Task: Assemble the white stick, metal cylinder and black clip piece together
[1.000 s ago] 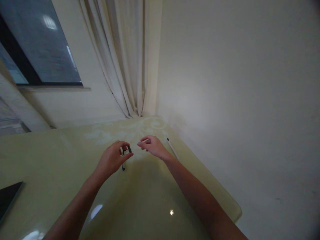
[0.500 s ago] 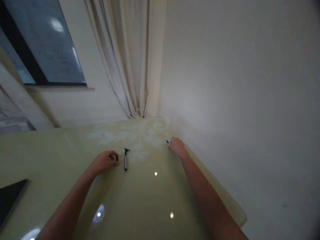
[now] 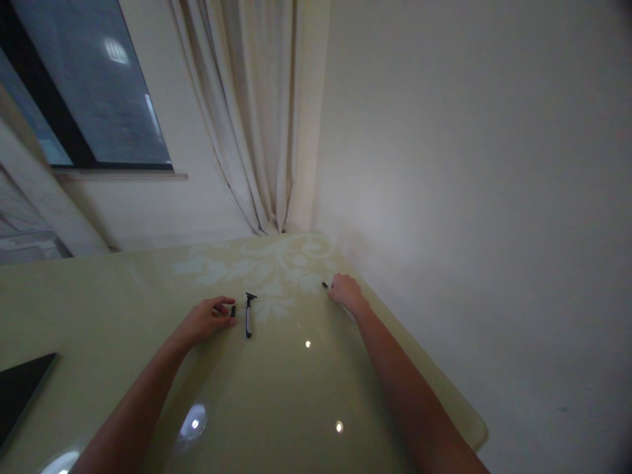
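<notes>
A razor [image 3: 248, 316] with a black head and a pale-and-dark handle lies on the table, its head pointing away from me. Just left of it, my left hand [image 3: 210, 319] has thumb and forefinger around a small black block [image 3: 233, 311]; its exact kind is too small to make out. Farther right, near the table's right edge, my right hand [image 3: 347, 291] is closed. From its fingers sticks a thin object with a black tip [image 3: 324, 285]; the hand hides most of it.
The glossy pale green table [image 3: 276, 388] has a white floral pattern at its far corner. A dark flat panel [image 3: 22, 388] lies at the left edge. The wall [image 3: 444, 197] runs along the right side; a curtain [image 3: 251, 118] hangs behind.
My right hand has shifted slightly left and nearer, carrying the black tip with it. At my left hand, the forefinger is a little higher and the block slightly farther right.
</notes>
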`<state>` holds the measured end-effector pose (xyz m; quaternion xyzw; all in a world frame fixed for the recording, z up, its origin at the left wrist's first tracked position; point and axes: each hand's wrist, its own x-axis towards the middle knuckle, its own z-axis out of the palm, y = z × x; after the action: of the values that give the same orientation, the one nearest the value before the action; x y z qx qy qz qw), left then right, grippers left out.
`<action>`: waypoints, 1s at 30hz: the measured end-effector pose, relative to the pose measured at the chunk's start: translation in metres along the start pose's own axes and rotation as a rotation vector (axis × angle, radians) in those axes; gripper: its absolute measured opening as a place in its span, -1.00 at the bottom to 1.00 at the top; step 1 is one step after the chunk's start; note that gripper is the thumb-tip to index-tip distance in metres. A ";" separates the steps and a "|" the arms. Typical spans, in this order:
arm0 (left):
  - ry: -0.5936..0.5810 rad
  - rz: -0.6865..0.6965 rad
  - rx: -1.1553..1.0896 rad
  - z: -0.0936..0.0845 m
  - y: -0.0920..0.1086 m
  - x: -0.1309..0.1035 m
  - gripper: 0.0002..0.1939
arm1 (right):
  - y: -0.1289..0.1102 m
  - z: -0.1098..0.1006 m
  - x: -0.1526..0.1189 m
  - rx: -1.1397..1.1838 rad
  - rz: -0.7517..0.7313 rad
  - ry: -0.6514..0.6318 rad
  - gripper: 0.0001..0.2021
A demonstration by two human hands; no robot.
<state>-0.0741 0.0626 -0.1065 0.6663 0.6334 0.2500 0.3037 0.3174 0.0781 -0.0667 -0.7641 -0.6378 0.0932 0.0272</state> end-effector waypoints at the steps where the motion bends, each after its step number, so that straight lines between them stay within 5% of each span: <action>1: 0.001 -0.001 0.007 -0.001 0.001 0.000 -0.37 | 0.000 -0.001 -0.001 0.001 -0.003 0.000 -0.70; 8: 0.071 0.024 0.170 -0.006 0.021 -0.005 -0.64 | -0.007 -0.006 -0.006 0.038 -0.024 0.013 -0.69; 20: 0.113 -0.027 0.408 0.044 0.048 -0.018 -0.68 | -0.058 0.001 -0.025 0.197 -0.252 0.025 -0.76; 30: 0.046 -0.035 0.197 0.017 0.063 -0.019 -0.69 | -0.119 0.034 -0.045 0.197 -0.416 -0.009 -0.73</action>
<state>-0.0195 0.0416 -0.0716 0.6758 0.6733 0.1966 0.2265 0.1889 0.0534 -0.0760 -0.6094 -0.7695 0.1509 0.1173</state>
